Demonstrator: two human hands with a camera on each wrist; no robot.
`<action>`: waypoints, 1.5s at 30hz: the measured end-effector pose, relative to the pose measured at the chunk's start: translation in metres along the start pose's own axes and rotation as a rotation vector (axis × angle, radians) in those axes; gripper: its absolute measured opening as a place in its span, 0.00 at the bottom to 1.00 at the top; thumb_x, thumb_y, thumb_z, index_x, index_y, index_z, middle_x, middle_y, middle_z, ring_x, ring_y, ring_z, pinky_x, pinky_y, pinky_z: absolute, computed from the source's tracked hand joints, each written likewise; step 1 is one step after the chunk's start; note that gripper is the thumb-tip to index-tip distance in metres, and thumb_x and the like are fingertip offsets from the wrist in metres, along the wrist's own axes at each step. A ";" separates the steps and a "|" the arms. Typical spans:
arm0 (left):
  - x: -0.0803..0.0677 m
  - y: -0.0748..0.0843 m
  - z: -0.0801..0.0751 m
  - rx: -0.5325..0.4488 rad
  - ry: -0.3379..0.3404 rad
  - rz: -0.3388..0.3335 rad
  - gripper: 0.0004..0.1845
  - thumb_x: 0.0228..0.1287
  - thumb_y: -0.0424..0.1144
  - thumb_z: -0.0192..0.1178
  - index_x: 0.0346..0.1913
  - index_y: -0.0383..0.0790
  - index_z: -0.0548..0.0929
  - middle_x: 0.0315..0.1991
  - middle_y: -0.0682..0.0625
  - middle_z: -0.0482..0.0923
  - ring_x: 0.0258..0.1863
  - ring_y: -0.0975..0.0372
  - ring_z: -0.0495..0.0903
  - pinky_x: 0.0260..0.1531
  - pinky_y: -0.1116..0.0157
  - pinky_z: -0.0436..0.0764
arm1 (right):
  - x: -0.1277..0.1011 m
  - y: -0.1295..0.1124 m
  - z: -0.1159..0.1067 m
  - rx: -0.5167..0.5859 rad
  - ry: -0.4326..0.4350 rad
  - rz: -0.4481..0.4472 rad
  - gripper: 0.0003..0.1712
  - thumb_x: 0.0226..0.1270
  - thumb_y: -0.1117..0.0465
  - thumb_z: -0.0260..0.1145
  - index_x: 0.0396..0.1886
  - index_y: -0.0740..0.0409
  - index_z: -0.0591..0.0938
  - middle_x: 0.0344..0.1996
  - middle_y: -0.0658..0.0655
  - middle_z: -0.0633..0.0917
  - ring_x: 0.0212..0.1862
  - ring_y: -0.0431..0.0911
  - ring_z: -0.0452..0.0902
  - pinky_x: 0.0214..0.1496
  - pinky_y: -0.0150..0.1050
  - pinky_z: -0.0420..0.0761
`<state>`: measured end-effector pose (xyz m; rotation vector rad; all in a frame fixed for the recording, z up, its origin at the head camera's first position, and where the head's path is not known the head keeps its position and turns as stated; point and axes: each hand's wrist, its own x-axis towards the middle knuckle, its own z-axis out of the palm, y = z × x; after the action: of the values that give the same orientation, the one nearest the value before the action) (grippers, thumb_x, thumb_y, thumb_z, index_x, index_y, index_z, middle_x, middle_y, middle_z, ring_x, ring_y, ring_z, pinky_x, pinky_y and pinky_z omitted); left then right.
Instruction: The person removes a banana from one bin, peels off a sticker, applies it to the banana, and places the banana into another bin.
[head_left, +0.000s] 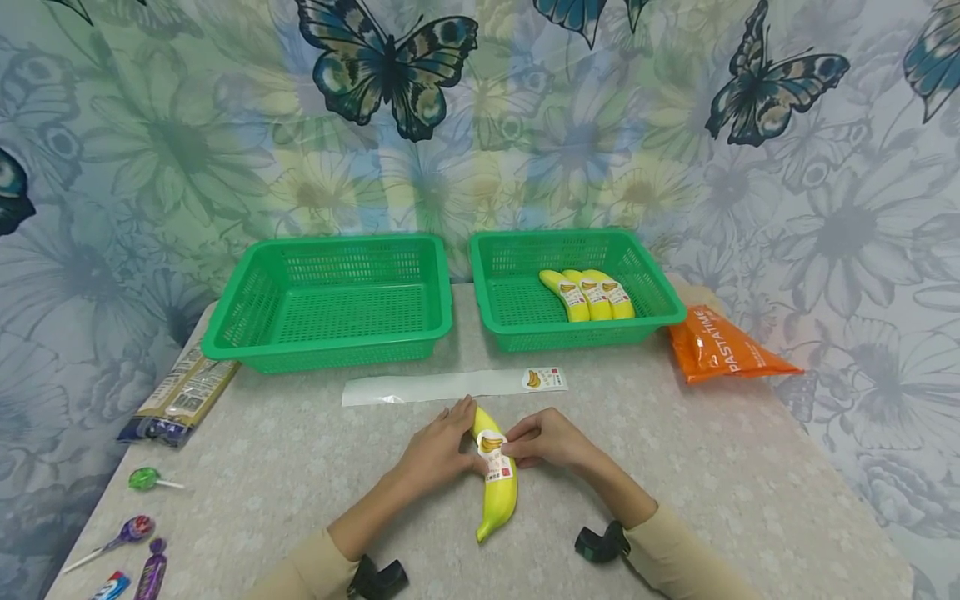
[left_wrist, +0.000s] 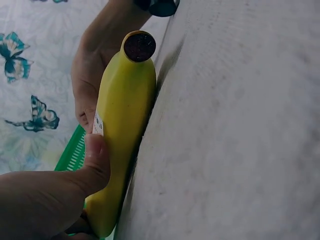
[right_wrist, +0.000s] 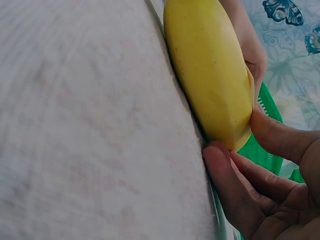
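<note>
A yellow banana point(head_left: 496, 487) lies on the grey table point(head_left: 315, 467), its tip pointing toward me. Across its upper half sits a white label sticker point(head_left: 492, 448) with a banana picture. My left hand point(head_left: 452, 440) grips the banana from the left, thumb pressed against its side point(left_wrist: 96, 156). From the right, my right hand point(head_left: 527, 443) pinches the same end at the label, thumb on top and fingers point(right_wrist: 234, 186) tucked beneath. The banana point(left_wrist: 122, 120) fills the left wrist view, and its smooth side point(right_wrist: 210, 70) fills the right wrist view.
A white backing strip point(head_left: 442, 387) carrying one more banana sticker lies just beyond. Behind it stand an empty green basket point(head_left: 330, 250) and a second green basket point(head_left: 517, 333) holding three labelled bananas point(head_left: 589, 294). An orange pasta bag point(head_left: 720, 347) lies right; a packet point(head_left: 180, 396) and lollipops point(head_left: 146, 479) left.
</note>
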<state>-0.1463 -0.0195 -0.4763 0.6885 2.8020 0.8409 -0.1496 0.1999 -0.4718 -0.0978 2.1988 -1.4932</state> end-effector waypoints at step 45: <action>-0.026 -0.008 0.006 -0.224 -0.126 0.039 0.64 0.50 0.67 0.67 0.77 0.33 0.45 0.80 0.43 0.34 0.78 0.46 0.42 0.74 0.46 0.54 | -0.006 -0.001 0.002 0.006 0.024 0.021 0.21 0.57 0.54 0.75 0.43 0.66 0.86 0.35 0.58 0.89 0.31 0.44 0.86 0.35 0.39 0.87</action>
<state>-0.1248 -0.0341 -0.4854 0.7331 2.5408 1.0592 -0.1432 0.1998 -0.4698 -0.0550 2.2071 -1.4969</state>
